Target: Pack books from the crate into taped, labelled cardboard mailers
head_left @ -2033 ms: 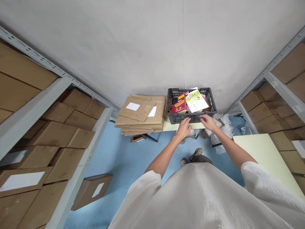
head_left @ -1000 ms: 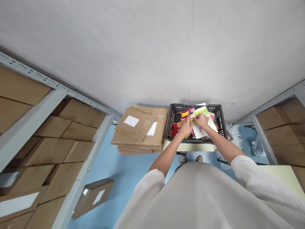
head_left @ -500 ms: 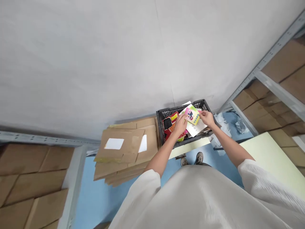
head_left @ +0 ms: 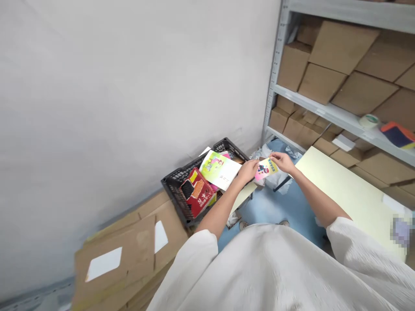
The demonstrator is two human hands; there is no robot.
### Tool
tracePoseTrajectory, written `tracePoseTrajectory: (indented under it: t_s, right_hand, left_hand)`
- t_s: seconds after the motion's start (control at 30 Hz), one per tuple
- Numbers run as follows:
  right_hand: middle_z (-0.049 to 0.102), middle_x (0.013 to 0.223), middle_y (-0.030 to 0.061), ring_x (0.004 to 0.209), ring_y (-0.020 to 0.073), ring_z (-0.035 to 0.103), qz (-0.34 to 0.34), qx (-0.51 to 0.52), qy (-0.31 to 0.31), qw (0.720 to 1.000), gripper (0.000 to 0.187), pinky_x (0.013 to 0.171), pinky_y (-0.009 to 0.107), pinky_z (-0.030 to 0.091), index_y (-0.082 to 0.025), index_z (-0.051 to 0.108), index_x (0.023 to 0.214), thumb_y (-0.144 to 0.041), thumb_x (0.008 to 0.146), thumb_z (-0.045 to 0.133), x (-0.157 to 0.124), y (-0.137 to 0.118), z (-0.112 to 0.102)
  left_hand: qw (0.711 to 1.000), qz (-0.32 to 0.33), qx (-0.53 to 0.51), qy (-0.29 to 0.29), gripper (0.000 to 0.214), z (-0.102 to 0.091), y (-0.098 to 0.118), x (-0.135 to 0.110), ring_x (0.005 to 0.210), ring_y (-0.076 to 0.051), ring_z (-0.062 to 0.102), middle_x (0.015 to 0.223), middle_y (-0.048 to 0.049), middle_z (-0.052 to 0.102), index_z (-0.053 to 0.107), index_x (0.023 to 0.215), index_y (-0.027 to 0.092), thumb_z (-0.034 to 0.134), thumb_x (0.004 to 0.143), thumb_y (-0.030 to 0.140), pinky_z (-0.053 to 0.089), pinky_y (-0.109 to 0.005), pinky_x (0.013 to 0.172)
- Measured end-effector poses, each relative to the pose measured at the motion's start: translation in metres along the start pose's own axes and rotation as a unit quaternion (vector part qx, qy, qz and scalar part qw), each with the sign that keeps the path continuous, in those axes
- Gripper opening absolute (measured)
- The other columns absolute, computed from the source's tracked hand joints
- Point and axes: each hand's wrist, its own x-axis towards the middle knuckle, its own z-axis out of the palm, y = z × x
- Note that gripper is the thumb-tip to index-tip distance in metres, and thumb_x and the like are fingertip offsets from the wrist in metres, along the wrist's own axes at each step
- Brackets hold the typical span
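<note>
Both my hands hold a small pink and yellow booklet [head_left: 266, 169] between them, out to the right of a black plastic crate [head_left: 177, 185]. My left hand [head_left: 249, 169] pinches its left edge and my right hand [head_left: 283, 161] pinches its right edge. The crate sits on a pale table and holds a red book [head_left: 198, 195], a green and white booklet [head_left: 219, 169] and other printed items.
A stack of flattened cardboard mailers [head_left: 129, 255] lies left of the crate. A cream table [head_left: 350, 194] stands at right. Metal shelving [head_left: 327, 113] with cardboard boxes, a tape roll [head_left: 369, 120] and a coloured item fills the right. Crumpled white paper [head_left: 275, 178] lies on the blue floor.
My hands went from the crate's front rim into the crate, picked out the small pink booklet and carried it rightward out of the crate. My view swung to the right.
</note>
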Motion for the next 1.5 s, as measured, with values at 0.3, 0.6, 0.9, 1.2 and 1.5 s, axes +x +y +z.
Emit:
tracePoseTrajectory:
  t_s: [0.3, 0.6, 0.9, 1.2, 1.5]
  right_hand:
    - [0.077, 0.123, 0.0130, 0.105, 0.0281, 0.072, 0.091, -0.042, 0.159, 0.982, 0.049, 0.096, 0.046, 0.060, -0.022, 0.071, 0.128, -0.046, 0.085, 0.071, -0.095, 0.117, -0.141]
    - [0.076, 0.091, 0.0067, 0.087, 0.0248, 0.073, 0.274, 0.085, 0.198, 0.937, 0.057, 0.080, 0.040, 0.061, -0.020, 0.064, 0.122, -0.062, 0.084, 0.070, -0.193, 0.189, -0.186]
    - [0.053, 0.061, -0.0044, 0.065, 0.0176, 0.057, 0.299, 0.133, 0.223, 0.918, 0.044, 0.063, 0.031, 0.051, -0.027, 0.049, 0.076, -0.068, 0.076, 0.066, -0.222, 0.212, -0.207]
    - [0.062, 0.068, -0.0010, 0.070, 0.0182, 0.057, 0.318, 0.182, 0.283, 0.887, 0.036, 0.067, 0.032, 0.047, -0.024, 0.060, 0.079, -0.056, 0.070, 0.072, -0.186, 0.228, -0.235]
    - [0.077, 0.082, 0.0042, 0.078, 0.0226, 0.069, 0.337, 0.152, 0.338, 0.865, 0.039, 0.074, 0.034, 0.056, -0.018, 0.073, 0.103, -0.046, 0.078, 0.062, -0.120, 0.249, -0.230]
  left_hand:
    - [0.986, -0.070, -0.123, -0.083, 0.019, 0.174, 0.078, 0.060, 0.091, -0.024, 0.076, 0.098, -0.0066, 0.083, 0.083, 0.100, 0.021, 0.064, 0.095, 0.022, 0.060, -0.035, 0.090]
    - [0.942, -0.165, -0.283, -0.075, 0.010, 0.305, 0.137, 0.083, 0.093, -0.024, 0.080, 0.097, -0.0087, 0.083, 0.075, 0.094, 0.018, 0.071, 0.093, 0.026, 0.063, -0.036, 0.087]
    - [0.914, -0.206, -0.322, -0.136, 0.016, 0.369, 0.149, 0.107, 0.089, -0.023, 0.079, 0.093, -0.0071, 0.083, 0.074, 0.095, 0.019, 0.076, 0.089, 0.033, 0.064, -0.037, 0.086]
    - [0.905, -0.195, -0.320, -0.200, 0.015, 0.383, 0.146, 0.174, 0.089, -0.022, 0.076, 0.093, -0.0062, 0.081, 0.078, 0.099, 0.018, 0.070, 0.087, 0.022, 0.063, -0.034, 0.084]
    - [0.950, -0.089, -0.210, -0.215, 0.033, 0.384, 0.132, 0.229, 0.123, -0.028, 0.071, 0.136, -0.0137, 0.073, 0.074, 0.125, 0.020, 0.067, 0.093, 0.018, 0.054, -0.043, 0.112]
